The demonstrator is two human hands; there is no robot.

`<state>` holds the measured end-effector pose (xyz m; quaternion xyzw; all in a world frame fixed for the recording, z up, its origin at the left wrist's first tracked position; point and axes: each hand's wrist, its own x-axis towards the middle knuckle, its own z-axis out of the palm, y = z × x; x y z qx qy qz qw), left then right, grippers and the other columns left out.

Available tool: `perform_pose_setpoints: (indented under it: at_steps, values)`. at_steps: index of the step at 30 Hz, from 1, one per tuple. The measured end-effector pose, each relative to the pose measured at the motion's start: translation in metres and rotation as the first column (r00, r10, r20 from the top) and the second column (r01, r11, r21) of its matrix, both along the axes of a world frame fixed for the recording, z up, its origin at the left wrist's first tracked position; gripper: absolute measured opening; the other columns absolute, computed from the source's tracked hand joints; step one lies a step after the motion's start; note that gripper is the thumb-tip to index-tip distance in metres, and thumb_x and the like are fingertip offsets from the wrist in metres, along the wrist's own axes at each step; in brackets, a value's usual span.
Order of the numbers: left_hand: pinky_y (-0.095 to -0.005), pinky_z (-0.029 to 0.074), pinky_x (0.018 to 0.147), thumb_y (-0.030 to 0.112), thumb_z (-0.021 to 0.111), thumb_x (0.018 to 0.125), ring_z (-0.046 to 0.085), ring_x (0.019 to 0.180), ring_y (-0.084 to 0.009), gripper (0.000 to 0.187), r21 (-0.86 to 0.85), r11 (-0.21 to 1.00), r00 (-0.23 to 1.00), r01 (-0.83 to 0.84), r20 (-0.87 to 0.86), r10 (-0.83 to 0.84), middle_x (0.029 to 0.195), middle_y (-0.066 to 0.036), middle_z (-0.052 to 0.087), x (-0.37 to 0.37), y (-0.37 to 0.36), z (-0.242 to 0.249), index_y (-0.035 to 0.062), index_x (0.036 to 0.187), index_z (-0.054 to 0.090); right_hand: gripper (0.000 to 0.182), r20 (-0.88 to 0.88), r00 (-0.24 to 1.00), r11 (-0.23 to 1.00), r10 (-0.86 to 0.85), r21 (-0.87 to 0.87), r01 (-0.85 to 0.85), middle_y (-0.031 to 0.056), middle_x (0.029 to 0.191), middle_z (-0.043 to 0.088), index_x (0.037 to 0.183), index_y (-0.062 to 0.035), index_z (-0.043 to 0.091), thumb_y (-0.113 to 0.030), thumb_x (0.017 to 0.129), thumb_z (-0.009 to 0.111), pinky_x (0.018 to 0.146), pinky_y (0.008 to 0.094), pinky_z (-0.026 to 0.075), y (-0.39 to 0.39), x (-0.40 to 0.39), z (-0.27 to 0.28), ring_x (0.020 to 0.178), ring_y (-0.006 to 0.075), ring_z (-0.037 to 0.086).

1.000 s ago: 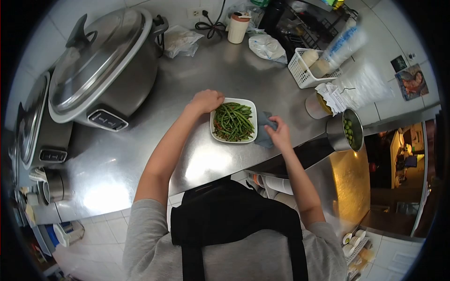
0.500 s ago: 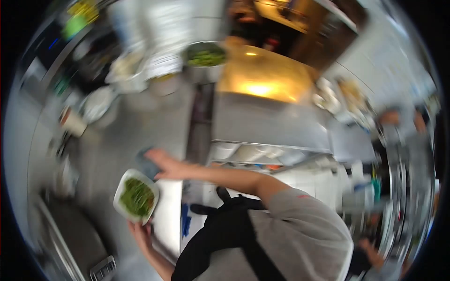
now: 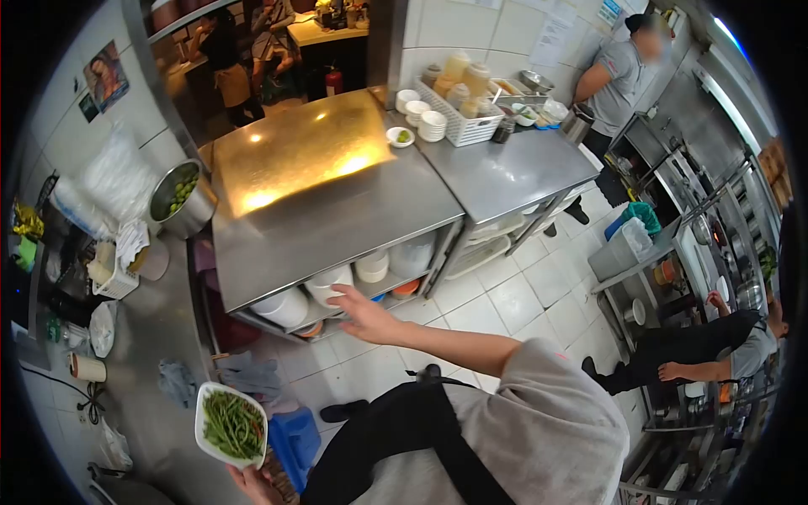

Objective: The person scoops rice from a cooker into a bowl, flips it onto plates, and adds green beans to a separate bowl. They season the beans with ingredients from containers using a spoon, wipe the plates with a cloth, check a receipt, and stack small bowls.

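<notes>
White, the plate of green beans (image 3: 231, 425) is gripped from below by the left hand (image 3: 252, 481) at the frame's lower left. It is best kept level so nothing slides off. Nothing is held by the right hand (image 3: 364, 313), which is stretched out open-fingered towards the shelf of stacked bowls (image 3: 328, 286), well apart from the plate.
</notes>
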<state>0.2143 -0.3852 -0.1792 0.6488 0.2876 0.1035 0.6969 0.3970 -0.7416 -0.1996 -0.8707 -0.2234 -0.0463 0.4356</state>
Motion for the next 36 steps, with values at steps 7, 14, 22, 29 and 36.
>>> perform_pose_setpoints:
  at_steps: [7,14,22,29,36]
  values:
    - [-0.0174,0.029,0.033,0.002,0.044,0.076,0.048,0.044,-0.0097,0.041,-0.383,0.839,0.918,0.387,0.073,-0.39,0.088,-0.012,0.06,0.077,-0.196,-0.02,0.0051,0.117,0.045,0.035,-0.062,0.929,0.929,-0.364,0.049,0.367,0.0149,0.12,0.044,0.109,-0.0044,0.051,-0.003,0.075,0.059,0.082,0.0358,0.045,-0.195,-0.088,0.002,0.1,0.0307,0.052]
    - [-0.0185,0.029,0.034,0.006,0.042,0.075,0.043,0.042,-0.0083,0.05,-0.4,0.461,0.548,0.793,0.134,-0.826,0.079,-0.016,0.061,0.166,-0.389,-0.015,0.006,0.125,0.036,0.028,-0.13,0.795,0.789,-0.592,0.11,0.605,0.01,0.104,0.054,0.105,-0.0034,0.057,0.003,0.077,0.057,0.066,0.0262,0.048,-0.316,-0.124,0.024,0.074,0.017,0.056]
    - [-0.0196,0.036,0.037,0.004,0.042,0.074,0.047,0.043,-0.0078,0.047,-0.324,0.312,0.36,0.893,0.098,-0.928,0.075,-0.017,0.063,0.255,-0.544,-0.016,0.0052,0.12,0.033,0.023,-0.08,0.638,0.619,-0.766,0.18,0.765,0.0067,0.088,0.058,0.103,-0.0008,0.058,-0.001,0.08,0.056,0.061,0.0242,0.046,-0.431,-0.083,0.032,0.065,0.0112,0.052]
    - [-0.0202,0.038,0.037,0.003,0.042,0.074,0.049,0.044,-0.0088,0.047,-0.285,0.331,0.351,0.9,0.023,-0.936,0.072,-0.014,0.064,0.321,-0.629,-0.017,0.0046,0.12,0.03,0.024,-0.092,0.646,0.602,-0.758,0.283,0.747,0.0015,0.074,0.054,0.105,-0.0004,0.058,-0.005,0.082,0.057,0.054,0.0213,0.038,-0.533,0.04,0.045,0.061,0.0066,0.045]
    - [-0.0198,0.04,0.04,0.006,0.043,0.081,0.052,0.047,-0.0089,0.05,-0.275,0.219,0.23,0.936,0.007,-0.973,0.078,-0.013,0.065,0.362,-0.677,-0.017,0.0062,0.128,0.025,0.026,-0.25,0.687,0.544,-0.682,0.455,0.705,0.0019,0.068,0.054,0.105,0.0021,0.057,-0.014,0.084,0.057,0.049,0.0231,0.038,-0.609,0.182,0.07,0.055,0.0067,0.045]
